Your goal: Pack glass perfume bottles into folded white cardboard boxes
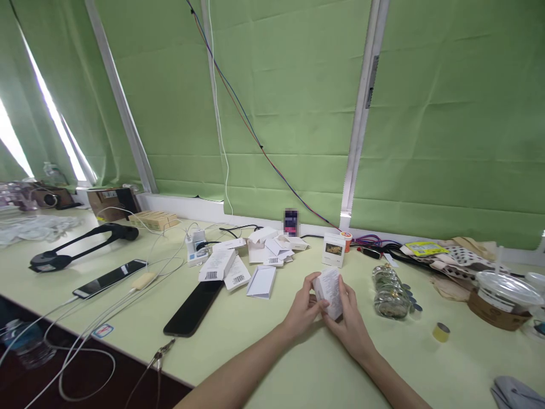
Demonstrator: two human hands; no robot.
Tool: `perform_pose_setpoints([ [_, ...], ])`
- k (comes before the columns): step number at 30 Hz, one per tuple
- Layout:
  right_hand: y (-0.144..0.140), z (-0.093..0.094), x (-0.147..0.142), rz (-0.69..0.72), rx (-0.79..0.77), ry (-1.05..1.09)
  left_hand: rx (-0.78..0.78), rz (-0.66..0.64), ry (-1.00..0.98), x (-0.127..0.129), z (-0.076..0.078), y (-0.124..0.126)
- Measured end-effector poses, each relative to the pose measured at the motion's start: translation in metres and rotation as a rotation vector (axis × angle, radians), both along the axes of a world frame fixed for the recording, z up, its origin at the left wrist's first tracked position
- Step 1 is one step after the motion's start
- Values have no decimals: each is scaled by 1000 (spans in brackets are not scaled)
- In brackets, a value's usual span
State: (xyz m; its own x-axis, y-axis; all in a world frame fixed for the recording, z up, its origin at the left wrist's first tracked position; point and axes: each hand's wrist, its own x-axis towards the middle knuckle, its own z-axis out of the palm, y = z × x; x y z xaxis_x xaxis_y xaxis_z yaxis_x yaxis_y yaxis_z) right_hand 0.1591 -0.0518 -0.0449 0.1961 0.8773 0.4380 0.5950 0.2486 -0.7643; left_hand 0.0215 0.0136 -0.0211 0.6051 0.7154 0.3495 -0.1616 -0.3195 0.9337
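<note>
A small white box (329, 289) with fine printed text is held up off the table between both my hands. My left hand (309, 304) grips its left side, fingers behind and thumb across the front. Along the right edge, my right hand (347, 307) has its fingers closed on the same box. Just beyond my hands stands an upright white box (334, 250) with a picture on its front. To the left lies a pile of white cartons (219, 264), some with barcodes, and an open white box piece (261, 282).
Left of my hands are a black phone (193, 309), a second phone (110, 278) on a cable, and a power strip (196, 250). On the right are stacked clear-wrapped items (388, 292), a yellow roll (441, 332) and a lidded plastic bowl (504, 295). Green curtains (289, 102) hang behind.
</note>
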Motion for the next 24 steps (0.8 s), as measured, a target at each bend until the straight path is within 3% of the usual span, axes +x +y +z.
perform_pose_setpoints([
  [4, 2, 2, 3, 153, 11, 190, 144, 69, -24, -4, 5, 2],
  [8, -2, 9, 2, 408, -79, 583, 253, 170, -46, -7, 8, 5],
  [11, -7, 15, 0, 545, -152, 911, 178, 134, -91, -7, 6, 9],
  [14, -11, 19, -2, 653, -213, 1178, -36, -52, -160, -5, 4, 10],
  [17, -12, 18, 0, 690, -265, 1351, -185, -161, -235, -4, 5, 7],
  [20, -10, 16, 5, 666, -341, 1417, -200, -99, -287, -4, 8, 2],
  [24, -8, 15, 9, 636, -328, 1329, -171, 0, -277, -5, 13, 0],
])
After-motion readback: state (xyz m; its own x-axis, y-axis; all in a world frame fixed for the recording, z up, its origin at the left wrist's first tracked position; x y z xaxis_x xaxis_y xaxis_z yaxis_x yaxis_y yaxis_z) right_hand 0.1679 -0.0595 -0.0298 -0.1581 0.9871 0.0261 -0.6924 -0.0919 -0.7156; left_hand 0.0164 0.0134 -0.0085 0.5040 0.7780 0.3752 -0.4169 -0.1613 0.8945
